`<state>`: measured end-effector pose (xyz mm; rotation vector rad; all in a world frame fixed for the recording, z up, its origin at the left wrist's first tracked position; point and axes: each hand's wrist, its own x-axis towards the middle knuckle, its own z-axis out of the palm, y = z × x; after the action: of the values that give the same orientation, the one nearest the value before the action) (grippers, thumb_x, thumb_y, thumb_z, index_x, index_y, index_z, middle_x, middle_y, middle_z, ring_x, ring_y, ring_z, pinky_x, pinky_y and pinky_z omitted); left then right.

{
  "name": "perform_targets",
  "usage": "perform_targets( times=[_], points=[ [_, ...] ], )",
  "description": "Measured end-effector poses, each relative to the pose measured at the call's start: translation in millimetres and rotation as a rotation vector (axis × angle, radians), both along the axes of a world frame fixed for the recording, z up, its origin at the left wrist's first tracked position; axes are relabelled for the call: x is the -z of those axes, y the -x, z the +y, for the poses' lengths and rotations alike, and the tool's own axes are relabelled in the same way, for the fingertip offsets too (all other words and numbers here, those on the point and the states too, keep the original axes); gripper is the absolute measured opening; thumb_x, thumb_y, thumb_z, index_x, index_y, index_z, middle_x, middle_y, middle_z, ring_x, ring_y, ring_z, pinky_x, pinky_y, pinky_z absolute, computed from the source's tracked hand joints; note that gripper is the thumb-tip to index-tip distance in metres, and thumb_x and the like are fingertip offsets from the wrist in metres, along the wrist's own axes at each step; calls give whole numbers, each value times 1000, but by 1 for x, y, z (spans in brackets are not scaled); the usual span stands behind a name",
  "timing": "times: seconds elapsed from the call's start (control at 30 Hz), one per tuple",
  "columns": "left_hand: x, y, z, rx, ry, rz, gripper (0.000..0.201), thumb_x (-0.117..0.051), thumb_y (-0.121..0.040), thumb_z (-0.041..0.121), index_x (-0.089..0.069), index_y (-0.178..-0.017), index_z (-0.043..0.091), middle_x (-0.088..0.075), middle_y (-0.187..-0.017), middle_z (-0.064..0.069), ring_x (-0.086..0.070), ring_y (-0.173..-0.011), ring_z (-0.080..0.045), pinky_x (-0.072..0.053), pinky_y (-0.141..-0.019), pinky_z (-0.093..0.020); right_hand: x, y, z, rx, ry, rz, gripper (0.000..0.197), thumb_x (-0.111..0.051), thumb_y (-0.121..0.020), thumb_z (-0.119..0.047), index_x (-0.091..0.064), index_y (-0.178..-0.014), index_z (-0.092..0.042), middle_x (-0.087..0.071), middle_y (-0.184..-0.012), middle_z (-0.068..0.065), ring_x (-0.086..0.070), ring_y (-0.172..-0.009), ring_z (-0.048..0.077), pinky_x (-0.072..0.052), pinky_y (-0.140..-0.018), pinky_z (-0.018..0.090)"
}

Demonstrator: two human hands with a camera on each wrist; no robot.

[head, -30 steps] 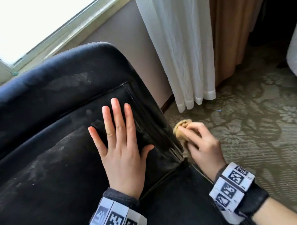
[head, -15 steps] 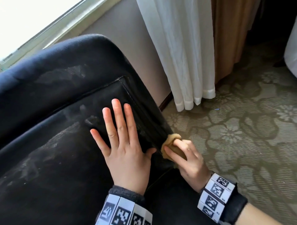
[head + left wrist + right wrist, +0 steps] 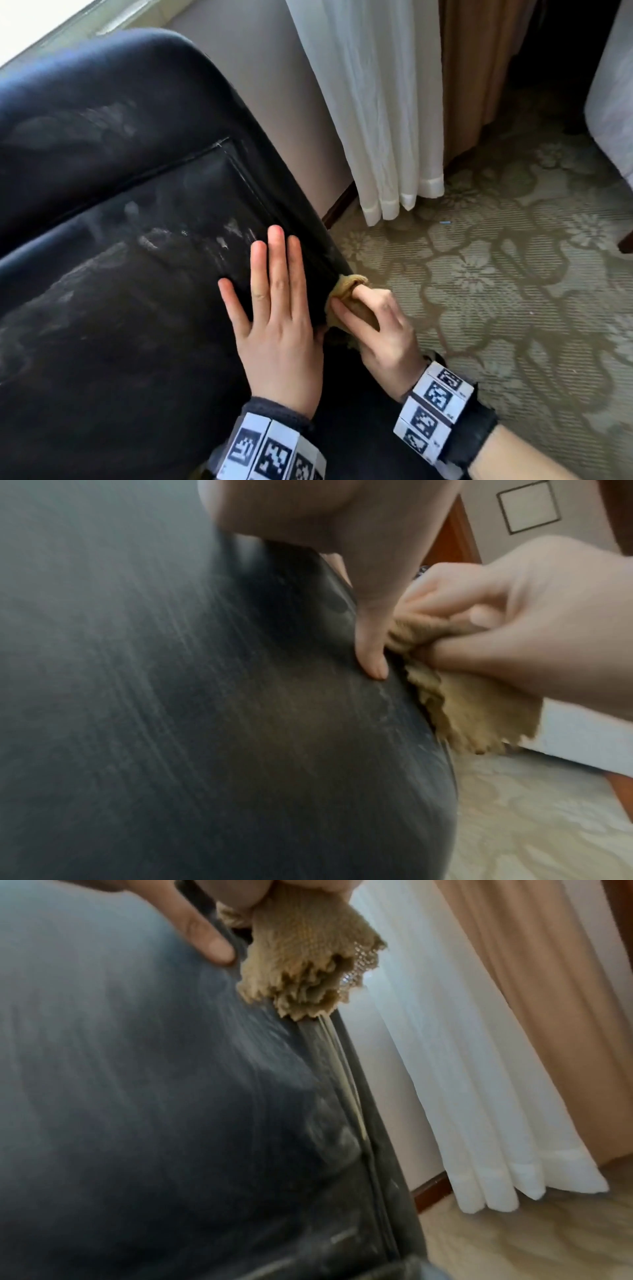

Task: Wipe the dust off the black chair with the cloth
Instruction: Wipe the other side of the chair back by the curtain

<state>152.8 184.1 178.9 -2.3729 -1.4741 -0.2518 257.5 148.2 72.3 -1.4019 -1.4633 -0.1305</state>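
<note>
The black chair (image 3: 120,308) fills the left of the head view, its seat smeared with pale dust. My left hand (image 3: 277,308) lies flat on the seat cushion near its right edge, fingers straight. Beside it my right hand (image 3: 380,325) grips a bunched tan cloth (image 3: 349,291) against the chair's right side edge. In the left wrist view the cloth (image 3: 469,707) hangs from the right hand next to the left thumb (image 3: 371,653). The right wrist view shows the cloth (image 3: 308,961) against the chair's side seam (image 3: 352,1123).
A white sheer curtain (image 3: 373,102) and a tan drape (image 3: 479,68) hang to the floor right of the chair. Patterned carpet (image 3: 496,291) covers the floor. A window (image 3: 51,24) sits behind the chair back. White furniture (image 3: 613,102) stands at far right.
My right hand has moved the cloth down the chair's right side edge, closer to my left hand. The left hand stays flat on the seat. The view has shifted slightly.
</note>
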Motion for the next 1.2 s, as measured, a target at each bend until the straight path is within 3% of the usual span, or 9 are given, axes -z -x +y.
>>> perform_targets(
  times=[0.13,0.2,0.3,0.37,0.5,0.7,0.87,1.03,1.2],
  points=[
    [4,-4,3,-25,21,-35,128,-84,-56,29,6,-147,15,24,-153,3,19,-143,-15,14,-115,-46,59,-10,-22,-63,226,-201,35,-32,-90,0,-60,-109,-11,-45,-114,5,-45,-92,21,-50,-76,29],
    [4,-3,1,-25,26,-54,132,-85,-54,29,7,-147,16,24,-153,4,19,-143,-14,16,-115,-45,84,-25,-36,-45,409,-209,34,-47,-78,9,-66,-98,-11,-44,-110,2,-44,-89,18,-57,-67,31],
    [4,-2,-1,-4,32,-64,133,-85,-55,29,9,-147,16,25,-153,5,19,-143,-13,16,-115,-45,85,-43,-43,110,487,49,60,-64,-51,24,-69,-101,-8,-43,-107,0,-45,-93,17,-49,-86,19],
    [5,-3,-1,-13,29,-53,131,-85,-56,28,9,-147,16,26,-153,5,20,-142,-14,16,-114,-45,59,-40,-38,240,392,227,56,-62,-59,24,-69,-106,-6,-45,-107,2,-48,-98,14,-35,-96,10],
    [6,-3,-2,-11,10,-56,129,-84,-58,28,9,-147,16,27,-152,5,21,-142,-14,15,-115,-46,10,3,-22,177,149,314,41,-47,-77,6,-66,-111,-4,-51,-107,9,-50,-106,12,-40,-99,16],
    [7,-3,3,-19,0,-55,129,-84,-58,28,9,-147,15,27,-152,5,21,-142,-14,16,-114,-46,42,18,-13,152,148,284,30,-43,-91,-4,-62,-113,3,-48,-114,10,-53,-108,20,-44,-99,27],
    [7,-6,-3,-39,7,-66,135,-86,-53,28,10,-147,16,26,-153,5,20,-142,-15,15,-114,-46,97,13,-30,61,766,369,39,-55,-74,12,-66,-106,-8,-50,-110,3,-58,-100,24,-40,-88,15],
    [7,-5,-1,-17,-2,-60,137,-86,-52,31,12,-146,17,27,-152,7,21,-142,-13,16,-114,-44,101,-6,-28,386,839,869,35,-58,-78,9,-66,-110,-2,-61,-104,14,-58,-101,29,-30,-74,11],
    [8,-6,-2,-22,9,-70,135,-86,-55,29,13,-146,18,29,-151,7,23,-141,-13,17,-114,-44,84,-20,19,155,739,1126,37,-58,-75,11,-68,-108,-5,-69,-98,3,-63,-101,21,-47,-94,31]
  ],
)
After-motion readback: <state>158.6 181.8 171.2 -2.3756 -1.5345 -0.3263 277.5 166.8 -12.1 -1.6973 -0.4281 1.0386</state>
